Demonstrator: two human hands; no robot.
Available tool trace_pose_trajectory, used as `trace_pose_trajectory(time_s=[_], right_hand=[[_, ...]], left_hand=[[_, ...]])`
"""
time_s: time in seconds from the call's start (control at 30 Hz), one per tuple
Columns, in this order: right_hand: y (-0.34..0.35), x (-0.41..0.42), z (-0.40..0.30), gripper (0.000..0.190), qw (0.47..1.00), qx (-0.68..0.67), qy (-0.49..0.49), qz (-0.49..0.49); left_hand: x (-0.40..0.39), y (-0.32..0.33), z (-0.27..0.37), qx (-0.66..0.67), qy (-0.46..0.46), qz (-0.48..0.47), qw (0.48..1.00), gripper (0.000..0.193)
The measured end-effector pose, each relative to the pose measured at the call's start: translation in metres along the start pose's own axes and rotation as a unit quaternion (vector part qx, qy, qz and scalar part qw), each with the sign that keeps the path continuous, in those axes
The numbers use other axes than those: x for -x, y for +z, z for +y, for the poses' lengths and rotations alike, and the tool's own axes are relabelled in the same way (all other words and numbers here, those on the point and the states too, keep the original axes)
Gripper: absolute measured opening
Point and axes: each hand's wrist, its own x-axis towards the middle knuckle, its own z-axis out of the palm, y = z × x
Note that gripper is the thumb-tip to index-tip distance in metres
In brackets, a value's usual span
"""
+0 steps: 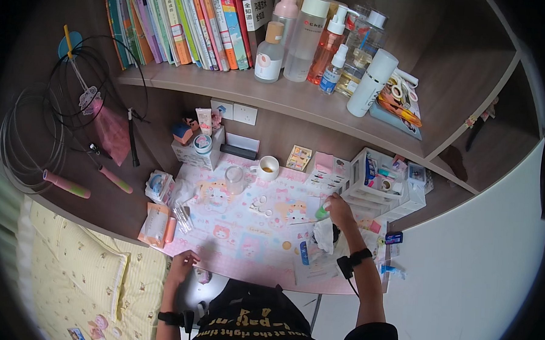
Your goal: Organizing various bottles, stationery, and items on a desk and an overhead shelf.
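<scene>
My right hand (340,211) is at the right side of the desk, its fingers closed around the top of a small green container (321,212). A crumpled white tissue (324,236) lies just in front of that hand, partly over a dark object. Nearby are a blue packet (304,253) and a clear plastic bag (319,268). My left hand (185,263) hangs loosely curled at the desk's front left edge, with nothing visible in it. Scissors with white handles (262,206) lie mid-desk, with a clear glass jar (234,180) and a white mug (268,168) holding some brown liquid behind them.
A white drawer organizer (372,179) full of small items stands close behind my right hand. Bottles (305,39) and books (183,25) fill the overhead shelf (275,99). An orange packet (155,224) sits at the desk's left, near a bed (90,271). Skipping ropes (66,184) hang on the left panel.
</scene>
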Motion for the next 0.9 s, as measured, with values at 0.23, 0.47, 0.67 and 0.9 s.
trace_pose_trajectory(time_s=[0.23,0.47,0.67,0.9], right_hand=[[-0.131,0.024,-0.106,0.021,0.987,-0.147,-0.009,0.060],[-0.278,0.010,-0.252,0.012,0.919,-0.208,-0.195,0.272],[-0.331,-0.076,-0.300,0.023,0.913,-0.138,-0.181,0.338],[-0.326,-0.136,-0.288,0.038,0.953,-0.052,-0.111,0.276]], left_hand=[[-0.034,0.014,0.048,0.022,0.095,-0.016,0.995,0.018],[-0.033,0.027,0.057,0.072,0.099,-0.028,0.992,0.021],[-0.015,0.028,0.054,0.172,0.101,0.008,0.980,0.019],[-0.005,0.019,0.030,0.161,0.082,0.070,0.981,0.017]])
